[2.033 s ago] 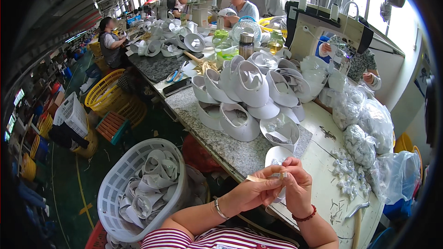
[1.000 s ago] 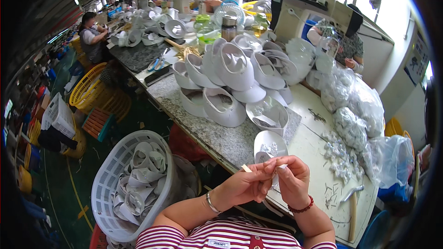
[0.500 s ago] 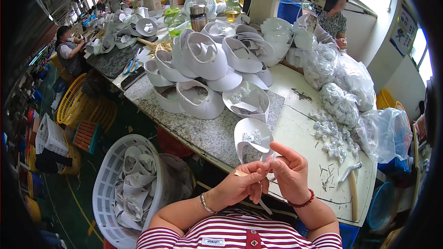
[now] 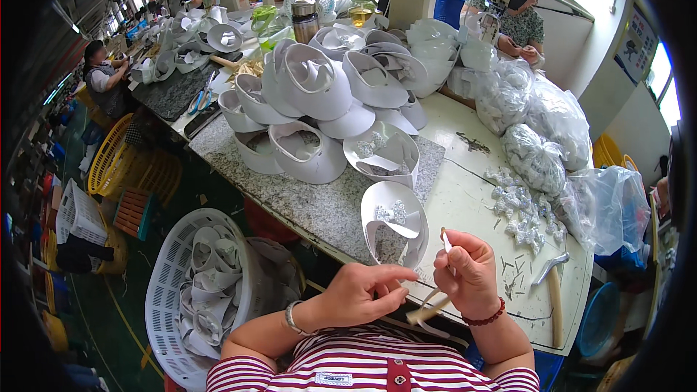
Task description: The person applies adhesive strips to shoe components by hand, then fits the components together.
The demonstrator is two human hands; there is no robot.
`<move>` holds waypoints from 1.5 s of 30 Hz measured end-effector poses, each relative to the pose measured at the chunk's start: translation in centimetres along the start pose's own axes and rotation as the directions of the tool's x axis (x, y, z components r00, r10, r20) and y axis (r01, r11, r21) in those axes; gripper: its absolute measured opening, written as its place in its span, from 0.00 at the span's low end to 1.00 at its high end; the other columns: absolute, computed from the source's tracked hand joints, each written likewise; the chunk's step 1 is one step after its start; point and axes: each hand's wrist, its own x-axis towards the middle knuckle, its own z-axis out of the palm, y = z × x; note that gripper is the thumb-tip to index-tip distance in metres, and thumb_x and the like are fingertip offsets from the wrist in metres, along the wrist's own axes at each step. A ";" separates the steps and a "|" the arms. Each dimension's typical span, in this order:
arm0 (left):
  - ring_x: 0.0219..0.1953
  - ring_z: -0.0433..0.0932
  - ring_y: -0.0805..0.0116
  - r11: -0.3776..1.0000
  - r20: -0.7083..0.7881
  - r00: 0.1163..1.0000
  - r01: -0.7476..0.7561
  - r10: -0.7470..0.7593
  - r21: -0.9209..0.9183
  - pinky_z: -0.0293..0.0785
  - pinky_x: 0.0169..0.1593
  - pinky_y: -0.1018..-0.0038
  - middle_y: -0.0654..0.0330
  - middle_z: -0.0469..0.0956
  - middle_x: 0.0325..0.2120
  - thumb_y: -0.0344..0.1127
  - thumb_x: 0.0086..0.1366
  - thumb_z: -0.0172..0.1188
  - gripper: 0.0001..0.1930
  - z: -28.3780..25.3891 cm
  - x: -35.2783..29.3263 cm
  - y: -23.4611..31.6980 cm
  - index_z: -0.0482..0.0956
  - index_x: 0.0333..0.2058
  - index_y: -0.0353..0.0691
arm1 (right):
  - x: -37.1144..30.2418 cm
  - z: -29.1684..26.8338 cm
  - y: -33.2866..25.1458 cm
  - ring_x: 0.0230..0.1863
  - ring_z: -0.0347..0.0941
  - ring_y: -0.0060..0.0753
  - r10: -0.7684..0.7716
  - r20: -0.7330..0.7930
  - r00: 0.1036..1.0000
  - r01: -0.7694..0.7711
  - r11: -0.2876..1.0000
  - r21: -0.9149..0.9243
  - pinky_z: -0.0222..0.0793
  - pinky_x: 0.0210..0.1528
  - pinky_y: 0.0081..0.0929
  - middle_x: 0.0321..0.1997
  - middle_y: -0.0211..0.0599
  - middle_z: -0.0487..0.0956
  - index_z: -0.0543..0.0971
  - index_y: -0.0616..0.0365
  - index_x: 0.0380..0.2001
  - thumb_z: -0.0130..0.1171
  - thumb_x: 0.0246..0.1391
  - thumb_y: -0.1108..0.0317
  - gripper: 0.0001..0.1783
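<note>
My right hand pinches a thin white-and-tan strip between thumb and fingers. Below it dangles a longer pale band; whether the two are one piece I cannot tell. To its left is my left hand, index finger stretched out, other fingers half bent, nothing visible in it. Just beyond both hands, a white sun visor lies at the edge of the speckled stone slab, a sparkly bow on it. Another visor with a bow sits behind, beside a heap of white visors.
At right on the table are a hammer, loose sparkly bows, small metal bits and stuffed clear bags. A white basket of visors stands at my left. Scissors and a flask lie farther back; other people sit beyond.
My hands have come apart: the left moved left and its fingers opened, while the right stays pinched on the strip. The view shifted slightly. The person at the back right has both hands in sight.
</note>
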 end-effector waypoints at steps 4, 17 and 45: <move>0.20 0.76 0.77 0.840 -0.201 0.912 -0.220 0.357 0.495 0.70 0.24 0.81 0.62 0.78 0.20 0.30 0.54 0.64 0.14 -2.9 1.7 2.3 0.81 0.41 0.37 | 0.8 -0.8 -0.6 0.14 0.56 0.12 0.113 -0.069 0.991 -0.119 0.990 -0.080 0.54 0.16 0.14 0.28 0.39 0.81 0.76 0.64 0.50 0.58 0.60 0.70 0.16; 0.21 0.74 0.57 0.811 -0.350 0.926 0.095 0.141 0.577 0.70 0.27 0.66 0.52 0.74 0.20 0.38 0.59 0.57 0.13 -5.6 3.2 -2.5 0.78 0.27 0.32 | 0.6 -2.1 -0.4 0.25 0.65 0.17 0.089 -0.046 0.995 -0.097 0.974 -0.205 0.63 0.28 0.16 0.32 0.38 0.80 0.75 0.62 0.52 0.54 0.62 0.72 0.16; 0.32 0.74 0.63 0.168 0.269 0.939 -0.307 0.216 0.937 0.72 0.31 0.69 0.59 0.71 0.33 0.42 0.48 0.66 0.24 2.5 7.0 -0.2 0.77 0.45 0.38 | -2.0 -6.1 2.4 0.17 0.58 0.14 0.091 -0.213 0.973 -0.095 0.995 -0.012 0.54 0.18 0.14 0.24 0.27 0.72 0.75 0.54 0.45 0.50 0.65 0.67 0.09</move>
